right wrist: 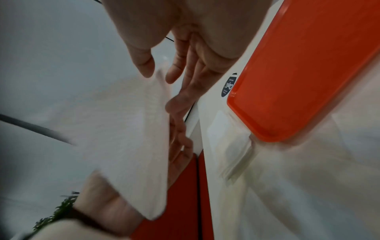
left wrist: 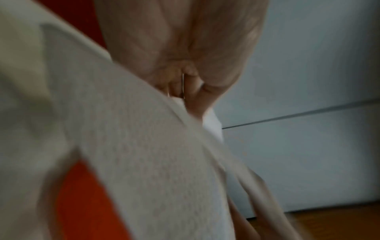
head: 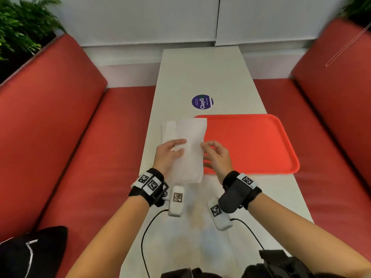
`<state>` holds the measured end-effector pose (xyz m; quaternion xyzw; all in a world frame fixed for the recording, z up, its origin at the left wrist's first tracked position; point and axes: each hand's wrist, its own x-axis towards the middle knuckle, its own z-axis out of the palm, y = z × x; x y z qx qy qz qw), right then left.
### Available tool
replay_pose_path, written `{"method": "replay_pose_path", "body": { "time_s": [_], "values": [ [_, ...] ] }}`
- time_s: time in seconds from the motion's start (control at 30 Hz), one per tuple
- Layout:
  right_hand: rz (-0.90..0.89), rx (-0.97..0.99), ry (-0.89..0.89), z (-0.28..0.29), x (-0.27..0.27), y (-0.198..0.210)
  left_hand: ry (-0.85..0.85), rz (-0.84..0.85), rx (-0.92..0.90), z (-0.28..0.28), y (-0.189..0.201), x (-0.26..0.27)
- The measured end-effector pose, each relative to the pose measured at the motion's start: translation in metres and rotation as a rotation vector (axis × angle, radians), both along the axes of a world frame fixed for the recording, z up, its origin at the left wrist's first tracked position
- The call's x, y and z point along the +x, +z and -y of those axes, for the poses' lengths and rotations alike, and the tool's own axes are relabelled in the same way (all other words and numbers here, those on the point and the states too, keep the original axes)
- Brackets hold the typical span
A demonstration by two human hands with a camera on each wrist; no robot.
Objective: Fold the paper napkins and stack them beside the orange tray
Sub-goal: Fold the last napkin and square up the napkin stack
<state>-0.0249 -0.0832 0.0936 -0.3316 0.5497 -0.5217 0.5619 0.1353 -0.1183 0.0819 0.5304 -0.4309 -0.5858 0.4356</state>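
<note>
A white paper napkin (head: 190, 157) hangs lengthwise above the white table (head: 200, 73), and it is blurred in both wrist views. My left hand (head: 181, 146) grips its left side, thumb on top and fingers behind. My right hand (head: 205, 146) is at the napkin's right edge. In the right wrist view its thumb and fingers (right wrist: 170, 76) are spread, with the paper's corner lying between them, unpinched. The orange tray (head: 251, 141) lies flat on the right. A small pile of folded napkins (head: 168, 127) rests on the table by the tray's left corner (right wrist: 232, 141).
Red booth seats (head: 70, 127) run along both sides of the narrow table. A round blue sticker (head: 202, 101) sits just beyond the tray. A black bag (head: 30, 253) lies on the left seat, and black cables (head: 144, 237) trail near my forearms. Plants (head: 20, 27) stand at the far left.
</note>
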Motion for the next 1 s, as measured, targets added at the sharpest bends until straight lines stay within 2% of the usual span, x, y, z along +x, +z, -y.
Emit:
{"method": "replay_pose_path", "body": {
  "time_s": [0.1, 0.2, 0.3, 0.43, 0.63, 0.77, 0.9, 1.0],
  "values": [
    [0.005, 0.048, -0.047, 0.001, -0.017, -0.007, -0.026, 0.118, -0.069, 0.039, -0.004, 0.015],
    [-0.011, 0.069, -0.102, -0.002, -0.043, -0.015, 0.000, 0.306, -0.121, 0.086, -0.014, 0.028],
    [-0.068, 0.104, -0.179, -0.011, -0.073, -0.025, 0.004, 0.440, -0.091, 0.122, -0.038, 0.035],
    [-0.117, 0.163, -0.302, -0.026, -0.107, -0.039, -0.040, 0.525, -0.028, 0.147, -0.072, 0.032],
    [-0.138, 0.205, -0.361, -0.043, -0.118, -0.047, -0.020, 0.642, 0.067, 0.147, -0.096, 0.022],
    [-0.155, 0.186, -0.315, -0.042, -0.109, -0.043, -0.076, 0.772, -0.012, 0.141, -0.087, 0.022],
    [-0.174, 0.128, -0.238, -0.038, -0.098, -0.037, -0.080, 1.066, -0.023, 0.114, -0.067, 0.036],
    [-0.208, 0.109, -0.149, -0.039, -0.088, -0.038, -0.176, 1.114, -0.019, 0.071, -0.058, 0.060]
  ]
}}
